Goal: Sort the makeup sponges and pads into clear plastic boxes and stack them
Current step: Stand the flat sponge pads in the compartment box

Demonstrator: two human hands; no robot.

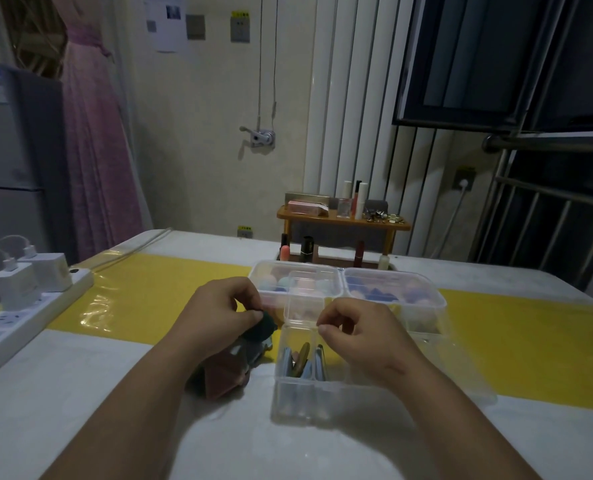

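Left hand [224, 306]: I see the fingers pinching a dark green pad [263, 326] by its upper edge. The pad hangs just below the fingertips, over the loose pile of pads [224, 374] on the counter [80, 393].

Right hand [355, 336]: fingers curled, thumb and forefinger tips close together at the far right rim of the small clear box [300, 400]. I cannot tell whether they grip anything.

The small box is open, with pads standing on edge inside. The pile lies just left of it.

Behind, side by side: left large box [265, 273] and right large box [423, 296], both holding sponges.
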